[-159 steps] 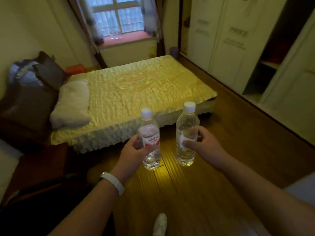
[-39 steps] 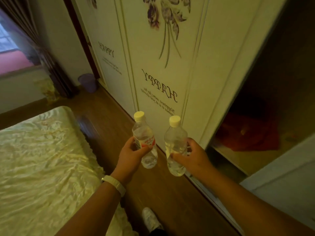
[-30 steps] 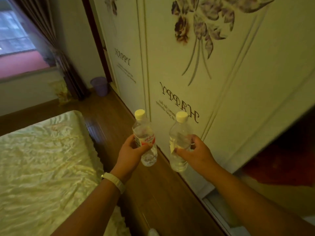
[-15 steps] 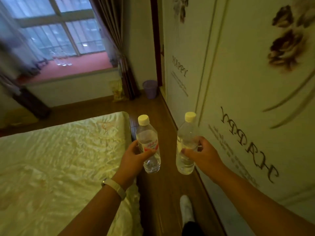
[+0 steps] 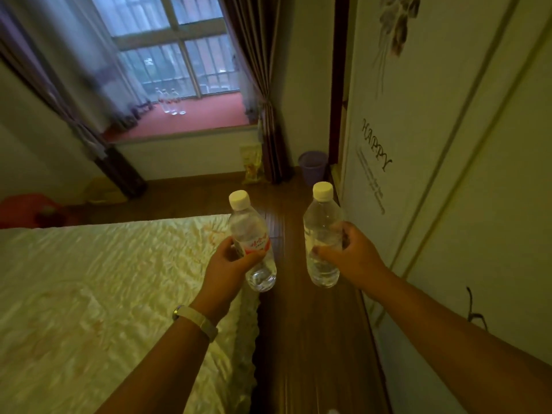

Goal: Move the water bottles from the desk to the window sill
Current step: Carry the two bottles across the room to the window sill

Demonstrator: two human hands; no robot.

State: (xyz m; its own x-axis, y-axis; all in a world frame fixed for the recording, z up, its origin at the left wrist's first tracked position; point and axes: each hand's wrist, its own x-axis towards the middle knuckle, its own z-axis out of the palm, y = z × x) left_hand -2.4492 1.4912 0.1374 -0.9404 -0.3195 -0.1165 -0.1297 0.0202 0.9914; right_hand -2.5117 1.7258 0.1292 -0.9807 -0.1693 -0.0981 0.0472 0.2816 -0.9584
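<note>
Left bottle gripped round its red label by left hand, right bottle by right hand, fingers curled about the middle; both near upright, caps up, held apart out front, likely so they don't knock while walking. Floor between bed and wardrobe leads on to the sill, well ahead, where three bottles stand by the glass; the carry, I judge, is past halfway
</note>
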